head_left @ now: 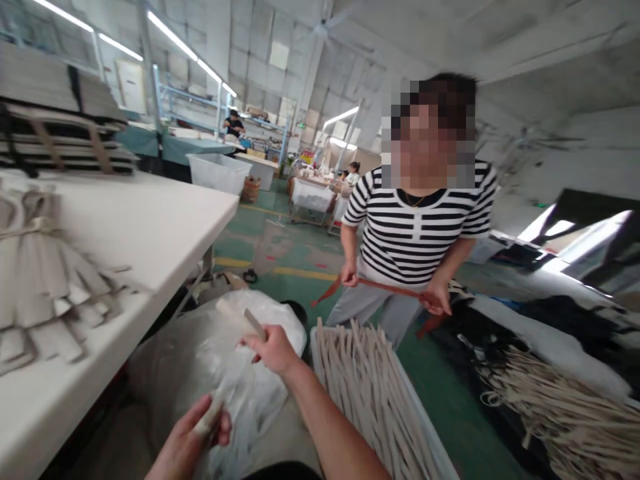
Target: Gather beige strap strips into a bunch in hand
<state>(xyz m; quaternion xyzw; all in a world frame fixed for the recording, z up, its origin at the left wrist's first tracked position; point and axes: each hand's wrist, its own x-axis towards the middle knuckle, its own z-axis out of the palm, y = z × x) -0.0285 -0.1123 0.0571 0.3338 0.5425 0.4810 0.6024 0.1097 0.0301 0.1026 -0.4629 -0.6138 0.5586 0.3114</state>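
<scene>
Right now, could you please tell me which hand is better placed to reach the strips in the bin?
Probably the right hand: it is nearer the bin and its strips. The left hand is farther away. Each holds a pale piece, so the right may need freeing first.

Over a translucent plastic bag (220,360), the left hand (193,430) and right hand (275,350) grip pale strips (254,323) while a co-worker (415,233) holds a rust-red strap (390,287).
</scene>
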